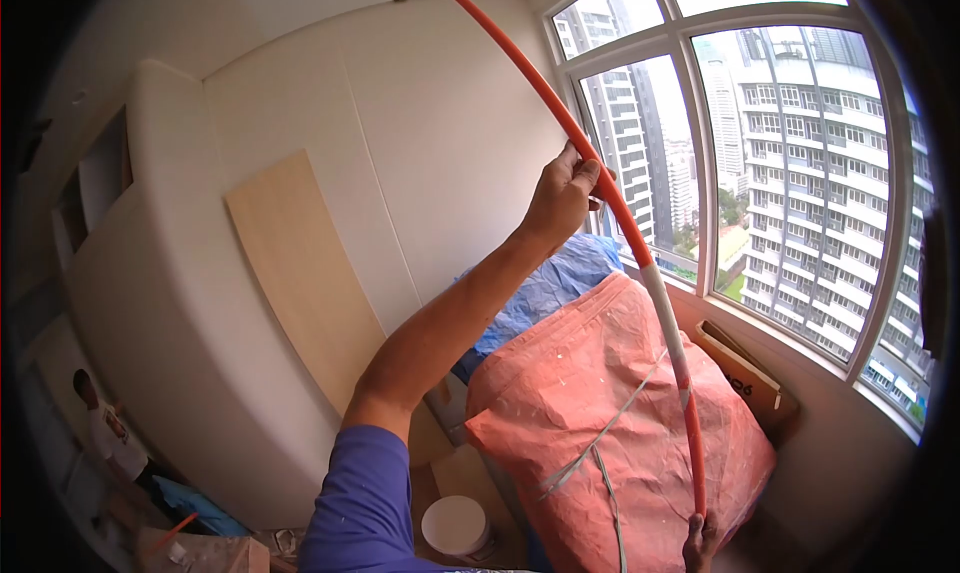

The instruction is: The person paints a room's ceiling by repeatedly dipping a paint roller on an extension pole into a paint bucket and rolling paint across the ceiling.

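A long orange pole [625,218] with a white band runs from the top of the view down to the lower right, looking curved. My left hand [568,195] is closed round its upper part, in front of the window. Near the bottom edge my right hand [697,545] holds the pole's lower end; only part of that hand shows. Behind the pole's lower half lies a large bundle under a pink-orange sheet [560,393], tied with grey cord.
Blue sheeting [555,288] lies behind the bundle. A wooden board [295,263] leans on the wall. A white bucket [455,525] stands below, a cardboard box [740,373] under the window. Another person [115,438] is at the far left.
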`<state>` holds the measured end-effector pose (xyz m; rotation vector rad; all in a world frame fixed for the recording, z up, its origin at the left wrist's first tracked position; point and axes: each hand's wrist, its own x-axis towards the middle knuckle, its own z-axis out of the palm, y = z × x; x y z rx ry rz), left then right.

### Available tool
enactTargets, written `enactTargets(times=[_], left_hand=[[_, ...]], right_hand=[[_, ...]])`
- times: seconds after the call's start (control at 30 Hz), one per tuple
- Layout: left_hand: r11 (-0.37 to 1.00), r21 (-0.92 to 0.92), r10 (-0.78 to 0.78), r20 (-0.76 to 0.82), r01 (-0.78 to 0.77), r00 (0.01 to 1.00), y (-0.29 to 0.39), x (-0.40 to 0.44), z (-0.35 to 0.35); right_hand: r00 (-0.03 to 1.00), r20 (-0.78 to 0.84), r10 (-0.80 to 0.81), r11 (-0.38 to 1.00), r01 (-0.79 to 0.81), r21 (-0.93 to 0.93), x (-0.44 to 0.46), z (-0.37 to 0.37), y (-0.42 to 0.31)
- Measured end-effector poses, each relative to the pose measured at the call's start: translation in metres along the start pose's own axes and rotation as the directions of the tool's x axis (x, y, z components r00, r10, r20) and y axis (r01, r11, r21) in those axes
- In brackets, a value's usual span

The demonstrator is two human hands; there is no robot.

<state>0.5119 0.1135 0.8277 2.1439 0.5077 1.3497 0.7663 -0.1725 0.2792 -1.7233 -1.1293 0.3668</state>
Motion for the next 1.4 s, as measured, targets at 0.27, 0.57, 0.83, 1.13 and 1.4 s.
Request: enactTargets(times=[0.27,0.57,0.83,1.13,1.4], left_hand=[[0.987,0.021,-0.156,-0.019,0.156,0.988,-0.045,-0.004,-0.024],[0.941,-0.246,-0.285,-0.193,0.235,0.939,-0.086,0.043,-0.110],[0.837,-0.501,-0.370,-0.224,0.219,0.902,-0.077,0.063,-0.144],[0.810,-0.531,-0.294,0.001,0.250,0.956,-0.046,-0.040,-0.059],[0.829,-0.523,-0.210,0.038,0.199,0.977,0.010,-0.130,-0.009]], right_hand=[[0.968,-0.142,-0.206,0.962,0.227,0.150,0.067,0.032,-0.151],[0.938,-0.089,-0.336,0.906,0.348,0.240,0.125,0.091,-0.277],[0.920,-0.074,-0.385,0.881,0.391,0.266,0.135,0.107,-0.309],[0.940,-0.066,-0.335,0.911,0.341,0.232,0.052,0.047,-0.176],[0.986,0.080,-0.145,0.956,0.119,0.270,-0.069,0.003,-0.014]])
